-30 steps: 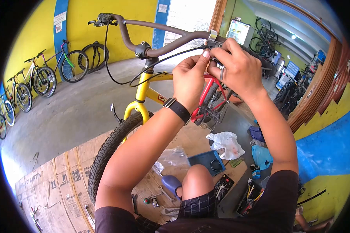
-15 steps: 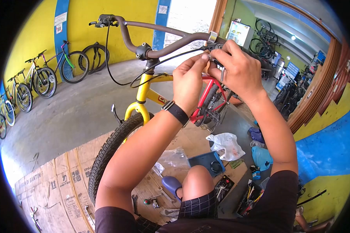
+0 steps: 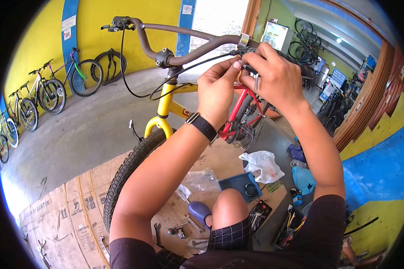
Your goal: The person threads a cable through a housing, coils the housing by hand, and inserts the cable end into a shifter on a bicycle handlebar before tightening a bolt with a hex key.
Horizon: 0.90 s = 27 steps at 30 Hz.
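Note:
Both hands meet at the right end of the brown handlebar (image 3: 184, 59) of a yellow bicycle (image 3: 168, 101). My left hand (image 3: 217, 87), with a black watch (image 3: 203, 125) on the wrist, pinches a small part by the end of the black cable (image 3: 193, 66); the fingertips hide most of it. Beside it, my right hand (image 3: 276, 76) has its fingers curled round a hex key (image 3: 256, 82), which points down. A silver clamp (image 3: 243, 40) sits on the bar just above the fingers.
Cardboard (image 3: 72, 215) covers the floor under the front tyre (image 3: 125, 175). A blue tray (image 3: 240, 184), a white plastic bag (image 3: 262, 167), wrenches and a toolbox (image 3: 292, 226) lie around the knee. Several bicycles lean along the yellow wall (image 3: 31, 58). A red frame (image 3: 233, 114) is behind my hands.
The camera view has shifted slightly. Both hands stay together at the bar's right end, with only small finger movements.

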Each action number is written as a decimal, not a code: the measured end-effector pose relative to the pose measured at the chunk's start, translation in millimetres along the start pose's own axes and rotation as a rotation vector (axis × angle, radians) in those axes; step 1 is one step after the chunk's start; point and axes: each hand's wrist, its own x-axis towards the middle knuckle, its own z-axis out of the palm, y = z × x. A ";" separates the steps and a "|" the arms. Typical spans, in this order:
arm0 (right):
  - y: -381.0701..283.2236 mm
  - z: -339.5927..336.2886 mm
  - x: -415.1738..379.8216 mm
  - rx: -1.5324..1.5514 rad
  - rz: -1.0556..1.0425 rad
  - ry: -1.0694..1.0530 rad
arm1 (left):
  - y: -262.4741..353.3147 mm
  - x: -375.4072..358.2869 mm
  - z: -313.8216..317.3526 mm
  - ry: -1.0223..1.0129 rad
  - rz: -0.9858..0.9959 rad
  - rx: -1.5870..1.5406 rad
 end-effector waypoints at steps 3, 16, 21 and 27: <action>0.6 0.6 0.0 -0.002 -0.001 0.004 | 5.2 0.1 -0.3 0.014 -0.049 -0.039; 4.8 -7.6 0.9 0.091 0.034 -0.019 | -5.9 5.4 -7.5 0.023 -0.041 -0.009; 6.8 -9.1 -0.4 0.077 0.014 -0.042 | -2.8 2.7 -7.1 0.034 -0.037 0.004; 3.3 -5.0 -0.2 0.023 -0.017 -0.017 | 0.4 6.3 -4.4 0.075 -0.044 0.039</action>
